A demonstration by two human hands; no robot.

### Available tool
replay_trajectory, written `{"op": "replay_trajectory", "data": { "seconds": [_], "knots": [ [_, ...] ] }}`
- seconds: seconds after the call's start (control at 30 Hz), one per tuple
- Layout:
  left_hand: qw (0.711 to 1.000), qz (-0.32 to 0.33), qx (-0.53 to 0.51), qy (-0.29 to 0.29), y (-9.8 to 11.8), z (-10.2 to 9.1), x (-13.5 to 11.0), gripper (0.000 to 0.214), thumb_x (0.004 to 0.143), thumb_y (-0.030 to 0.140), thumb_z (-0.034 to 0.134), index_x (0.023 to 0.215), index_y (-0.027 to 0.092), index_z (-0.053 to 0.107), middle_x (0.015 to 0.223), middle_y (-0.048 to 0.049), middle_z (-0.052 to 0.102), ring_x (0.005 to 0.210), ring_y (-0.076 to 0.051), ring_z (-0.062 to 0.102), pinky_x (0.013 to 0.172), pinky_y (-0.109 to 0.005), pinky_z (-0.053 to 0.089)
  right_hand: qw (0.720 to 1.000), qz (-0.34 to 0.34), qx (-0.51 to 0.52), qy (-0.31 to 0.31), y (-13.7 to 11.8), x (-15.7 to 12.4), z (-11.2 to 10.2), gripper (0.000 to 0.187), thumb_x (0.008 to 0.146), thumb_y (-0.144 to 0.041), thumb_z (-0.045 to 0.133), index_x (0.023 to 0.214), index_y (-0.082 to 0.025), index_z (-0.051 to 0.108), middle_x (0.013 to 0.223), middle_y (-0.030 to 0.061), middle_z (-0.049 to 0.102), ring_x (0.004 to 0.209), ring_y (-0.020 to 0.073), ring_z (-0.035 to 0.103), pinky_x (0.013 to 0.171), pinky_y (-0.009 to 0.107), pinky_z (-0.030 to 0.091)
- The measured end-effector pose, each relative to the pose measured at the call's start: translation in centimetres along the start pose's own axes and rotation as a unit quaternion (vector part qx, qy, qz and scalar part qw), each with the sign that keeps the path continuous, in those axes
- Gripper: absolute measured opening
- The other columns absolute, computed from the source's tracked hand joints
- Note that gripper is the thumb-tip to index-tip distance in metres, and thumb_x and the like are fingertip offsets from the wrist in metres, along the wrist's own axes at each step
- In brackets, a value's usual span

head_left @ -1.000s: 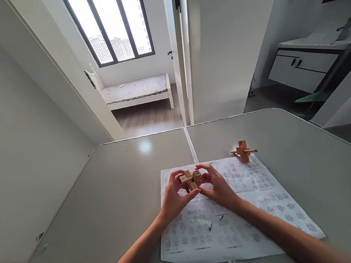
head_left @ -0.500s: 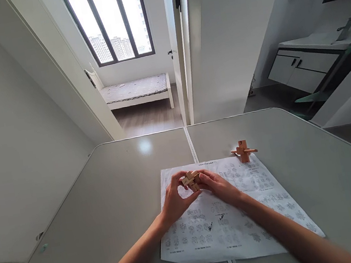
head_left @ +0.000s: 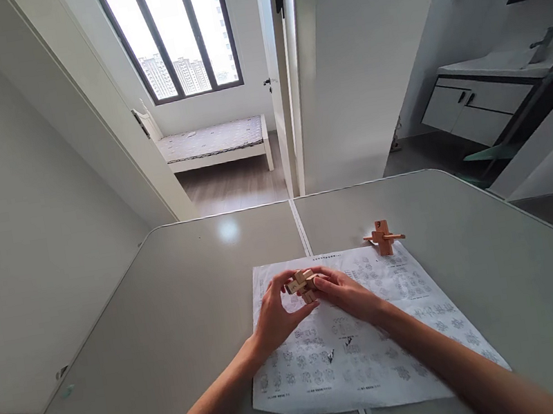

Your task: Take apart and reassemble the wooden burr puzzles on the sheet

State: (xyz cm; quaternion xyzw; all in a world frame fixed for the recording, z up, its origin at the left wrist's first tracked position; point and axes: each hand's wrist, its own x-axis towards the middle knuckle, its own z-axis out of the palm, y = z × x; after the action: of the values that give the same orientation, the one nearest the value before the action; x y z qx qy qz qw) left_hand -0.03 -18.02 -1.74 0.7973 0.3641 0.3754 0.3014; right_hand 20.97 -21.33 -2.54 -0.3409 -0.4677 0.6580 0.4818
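Note:
A light wooden burr puzzle (head_left: 300,286) of interlocking notched sticks is held between both hands, above a printed sheet. My left hand (head_left: 276,310) grips it from the left, fingers behind and thumb under its lower end. My right hand (head_left: 341,292) closes on its right side, thumb on the near face. A dark mark shows on one of its sticks. The printed sheet (head_left: 329,375), covered with small diagrams, lies flat beneath both hands. Parts of the puzzle are hidden by the fingers.
A second, redder wooden puzzle (head_left: 383,238) with crossing sticks stands at the sheet's far right corner. The grey table (head_left: 181,334) has a seam down its middle. Beyond its far edge are a doorway and a bed (head_left: 216,139); a sink cabinet (head_left: 480,101) is at right.
The puzzle has turned very slightly between my hands, and my right fingers have shifted a little on it. The sheet and the other puzzle stay in place.

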Motion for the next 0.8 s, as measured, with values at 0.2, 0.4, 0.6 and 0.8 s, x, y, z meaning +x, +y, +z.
{"op": "replay_trajectory", "data": {
  "seconds": [0.2,0.4,0.6,0.8],
  "knots": [
    [1.0,0.023,0.011,-0.001,0.0,0.0,0.1,0.061,0.079,0.037,0.088,0.13,0.03,0.055,0.126,-0.0063,0.072,0.109,-0.027,0.068,0.095,-0.044,0.054,0.999,-0.004,-0.008,-0.038,-0.6,-0.3,0.0,0.052,0.094,-0.058,0.07,0.131,-0.023,0.063,0.122,0.0121,0.075,0.113,0.0286,0.074,0.106,0.049,0.053],
    [0.998,0.037,0.017,-0.04,0.2,-0.4,0.2,0.064,0.08,0.038,0.088,0.135,0.032,0.055,0.129,-0.0067,0.072,0.11,-0.027,0.066,0.098,-0.046,0.053,0.997,0.007,-0.046,-0.063,-1.2,-0.7,-0.9,0.052,0.095,-0.055,0.071,0.132,-0.02,0.063,0.121,0.0123,0.075,0.115,0.0285,0.073,0.107,0.048,0.053],
    [0.996,0.065,0.025,-0.048,0.3,-0.5,0.4,0.065,0.078,0.032,0.09,0.136,0.034,0.059,0.122,-0.004,0.072,0.111,-0.026,0.064,0.1,-0.044,0.052,0.995,0.002,-0.046,-0.085,-1.0,-0.6,-1.0,0.056,0.093,-0.051,0.075,0.138,-0.022,0.058,0.123,0.0117,0.074,0.115,0.0282,0.073,0.105,0.048,0.054],
    [0.998,0.05,0.021,-0.044,0.3,-0.3,0.3,0.061,0.078,0.035,0.089,0.133,0.033,0.061,0.113,-0.0044,0.071,0.107,-0.027,0.065,0.094,-0.042,0.055,0.996,-0.008,-0.055,-0.066,-0.7,-0.6,-0.2,0.06,0.09,-0.052,0.077,0.137,-0.022,0.054,0.121,0.0128,0.075,0.11,0.0269,0.074,0.101,0.048,0.056]
  ]
}}
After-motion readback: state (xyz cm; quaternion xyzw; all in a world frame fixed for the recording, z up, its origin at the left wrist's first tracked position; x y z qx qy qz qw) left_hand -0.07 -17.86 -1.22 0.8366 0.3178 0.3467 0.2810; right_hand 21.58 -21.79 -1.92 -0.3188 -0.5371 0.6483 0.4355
